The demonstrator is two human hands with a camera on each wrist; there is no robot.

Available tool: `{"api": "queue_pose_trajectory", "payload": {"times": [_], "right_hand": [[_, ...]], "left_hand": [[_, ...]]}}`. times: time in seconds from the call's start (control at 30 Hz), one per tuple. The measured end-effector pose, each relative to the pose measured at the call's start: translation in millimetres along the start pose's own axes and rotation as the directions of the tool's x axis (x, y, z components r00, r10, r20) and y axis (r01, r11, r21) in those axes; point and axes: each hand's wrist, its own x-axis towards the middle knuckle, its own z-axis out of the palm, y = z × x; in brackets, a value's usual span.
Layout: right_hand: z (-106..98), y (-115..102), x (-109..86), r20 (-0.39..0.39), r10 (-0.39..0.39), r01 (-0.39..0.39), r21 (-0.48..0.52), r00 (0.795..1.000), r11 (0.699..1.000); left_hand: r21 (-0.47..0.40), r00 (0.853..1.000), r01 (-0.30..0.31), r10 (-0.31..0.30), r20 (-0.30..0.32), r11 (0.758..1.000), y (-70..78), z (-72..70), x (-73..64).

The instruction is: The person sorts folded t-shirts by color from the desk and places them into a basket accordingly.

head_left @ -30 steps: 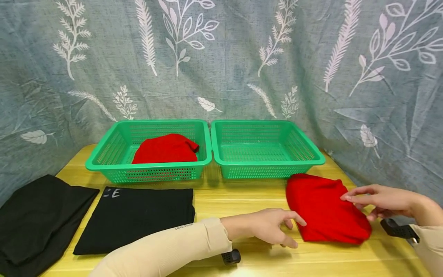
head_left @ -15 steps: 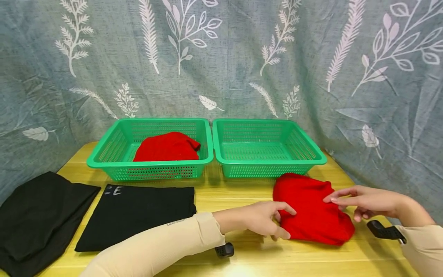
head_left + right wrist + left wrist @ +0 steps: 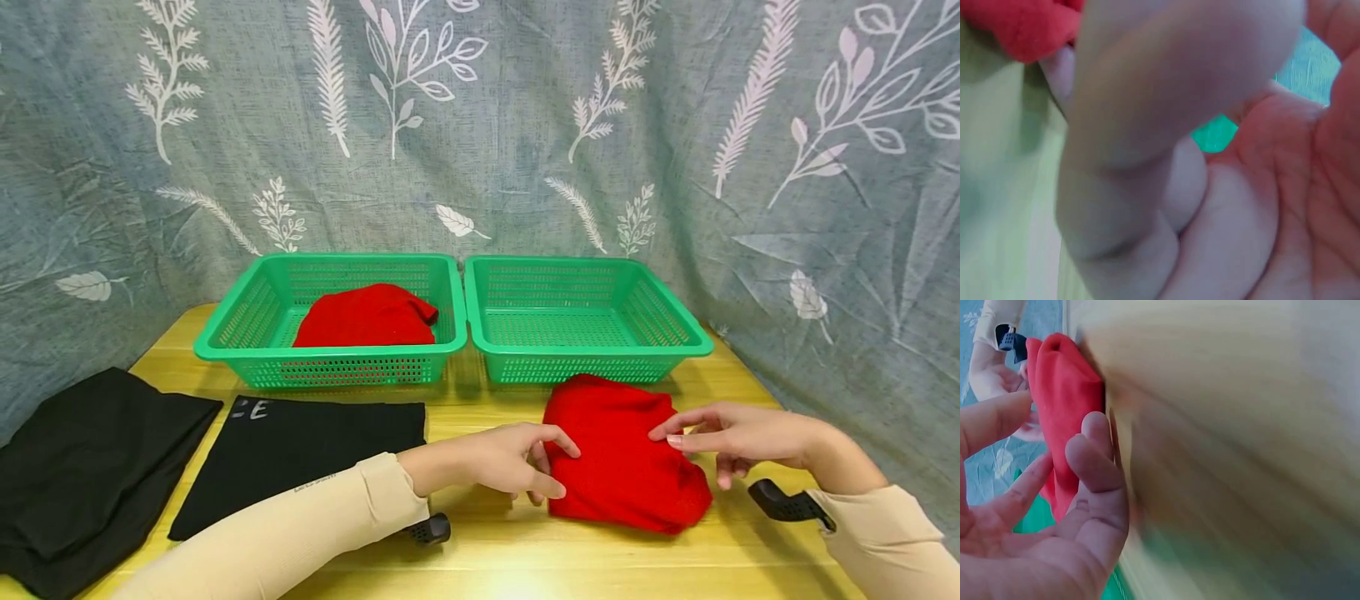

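A folded red garment (image 3: pixel 611 458) lies on the wooden table in front of the right basket, its right side crumpled. My left hand (image 3: pixel 510 462) is at its left edge, index finger over the cloth and thumb at the lower left border. In the left wrist view, the left hand's fingers (image 3: pixel 1100 469) curve beside the red cloth, spread from the thumb. My right hand (image 3: pixel 757 437) is at the opposite edge, index finger and thumb tips on the cloth, the other fingers loosely bent. The right wrist view shows mostly that hand's fingers (image 3: pixel 1147 125), with red cloth at the upper left.
Two green baskets stand side by side at the back; the left basket (image 3: pixel 330 354) holds a red cloth (image 3: pixel 367 317), the right basket (image 3: pixel 592 352) shows its bare bottom. A folded black garment (image 3: pixel 322 450) and another black cloth (image 3: pixel 82 467) lie at left. A patterned curtain (image 3: pixel 510 125) hangs behind.
The red garment has slid left along the table, with both hands moving left beside it. The view has shifted slightly. Baskets and black garments stay in place.
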Motion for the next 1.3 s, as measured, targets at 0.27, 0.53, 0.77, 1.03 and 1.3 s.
{"api": "queue_pose_trajectory", "payload": {"times": [0.27, 0.53, 0.77, 1.03, 1.3], "right_hand": [[14.7, -13.4, 14.8, -0.001, -0.019, 0.019, -0.011, 1.000, 1.000], [31.3, -23.0, 23.1, -0.022, -0.050, 0.050, -0.004, 0.999, 0.999], [35.0, -27.3, 19.0, -0.023, -0.037, 0.037, -0.005, 0.999, 0.999], [38.8, -24.1, 16.6, -0.042, -0.028, 0.029, 0.023, 0.999, 0.999], [50.8, -15.9, 27.7, -0.069, -0.036, 0.047, 0.159, 0.997, 0.986]], "left_hand": [[0.017, 1.000, 0.027, -0.027, 0.016, 0.999, -5.2, -17.2, -21.2], [0.073, 0.996, 0.089, -0.089, -0.007, 0.993, 1.9, -22.0, -35.4], [0.082, 0.992, 0.125, -0.122, -0.043, 0.989, 11.0, -31.6, -40.7], [-0.034, 0.990, 0.103, -0.106, -0.089, 0.994, 5.6, -37.9, -31.1], [-0.203, 0.984, 0.105, -0.132, -0.122, 0.973, -5.2, -28.9, -16.2]]}}
